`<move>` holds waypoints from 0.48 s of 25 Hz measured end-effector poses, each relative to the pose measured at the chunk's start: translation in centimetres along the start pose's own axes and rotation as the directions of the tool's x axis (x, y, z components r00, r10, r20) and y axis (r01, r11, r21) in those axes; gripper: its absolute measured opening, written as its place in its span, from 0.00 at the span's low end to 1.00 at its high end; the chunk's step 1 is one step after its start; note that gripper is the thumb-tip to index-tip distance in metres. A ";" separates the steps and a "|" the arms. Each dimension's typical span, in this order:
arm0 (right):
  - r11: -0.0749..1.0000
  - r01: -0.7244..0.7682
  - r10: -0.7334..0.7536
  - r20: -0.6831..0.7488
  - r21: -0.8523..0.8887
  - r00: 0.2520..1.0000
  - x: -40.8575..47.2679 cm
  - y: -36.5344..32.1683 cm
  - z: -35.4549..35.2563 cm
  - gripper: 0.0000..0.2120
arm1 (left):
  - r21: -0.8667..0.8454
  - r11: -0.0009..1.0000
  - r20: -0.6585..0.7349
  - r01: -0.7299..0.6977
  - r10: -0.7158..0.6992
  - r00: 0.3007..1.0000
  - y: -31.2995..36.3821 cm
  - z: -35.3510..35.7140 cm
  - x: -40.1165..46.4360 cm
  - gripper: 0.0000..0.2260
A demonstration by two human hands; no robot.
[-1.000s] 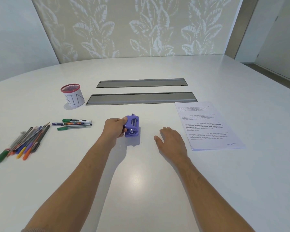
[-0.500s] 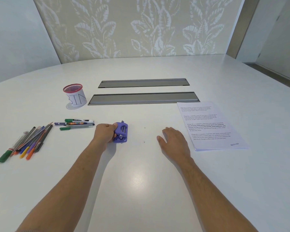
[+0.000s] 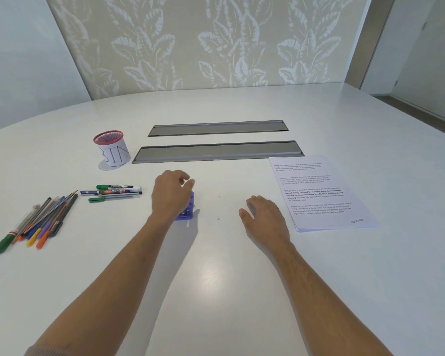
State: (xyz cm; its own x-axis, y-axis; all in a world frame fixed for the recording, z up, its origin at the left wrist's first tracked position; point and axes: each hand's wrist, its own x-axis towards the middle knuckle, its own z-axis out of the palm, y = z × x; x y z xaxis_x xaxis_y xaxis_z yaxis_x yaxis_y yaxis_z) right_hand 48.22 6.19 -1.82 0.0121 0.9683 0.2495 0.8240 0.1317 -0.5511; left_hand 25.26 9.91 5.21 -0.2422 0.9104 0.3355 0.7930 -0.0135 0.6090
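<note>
1. Near the middle of the bench [image 3: 216, 291], the left hand [image 3: 171, 196] lay over a small purple tool [image 3: 186, 213] and covered most of it.
2. Only the tool's near right corner showed from under the palm, and it sat flat on the bench.
3. The left hand's fingers were loosely bent, with the thumb tip a little apart from the forefinger. I cannot tell whether the hand gripped the tool or only hung over it.
4. The right hand [image 3: 263, 217] rested palm down on the bench, with its fingers relaxed and slightly spread, and held nothing.
5. The right hand was well apart from the tool and just beside a stack of printed paper [image 3: 321, 191], whose near edge it did not touch.
6. Left of the tool lay three markers [image 3: 116, 192], side by side and pointing toward it.
7. Farther left, a loose pile of pens [image 3: 39, 222] lay fanned out, with a green cap nearest the bench edge.
8. Behind the markers stood a white cup [image 3: 113, 150] with a red mesh rim, upright.
9. Two long grey slots [image 3: 217, 151] ran across the bench beyond the hands, one behind the other.
</note>
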 end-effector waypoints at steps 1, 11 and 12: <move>1.000 -0.005 0.005 -0.006 0.011 1.000 0.0 0.0 0.0 0.11 | 0.051 0.997 0.035 -0.060 0.058 0.998 0.6 0.6 0.0 0.09; 1.000 0.025 -0.024 0.008 -0.017 1.000 0.3 0.3 0.1 0.13 | 0.489 0.791 0.325 -0.367 0.226 0.918 2.5 5.8 -0.6 0.11; 0.999 0.031 -0.031 0.006 -0.022 0.999 0.4 0.3 0.1 0.13 | 0.494 0.787 0.319 -0.368 0.230 0.919 2.5 6.0 -0.6 0.12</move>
State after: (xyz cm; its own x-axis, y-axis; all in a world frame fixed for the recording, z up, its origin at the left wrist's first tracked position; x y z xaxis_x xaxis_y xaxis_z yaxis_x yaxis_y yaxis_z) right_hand 48.38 6.61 -1.96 -0.0169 0.9649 0.2621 0.8364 0.1573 -0.5251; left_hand 30.75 11.82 2.26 0.1380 0.9658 0.2195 0.9899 -0.1416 0.0008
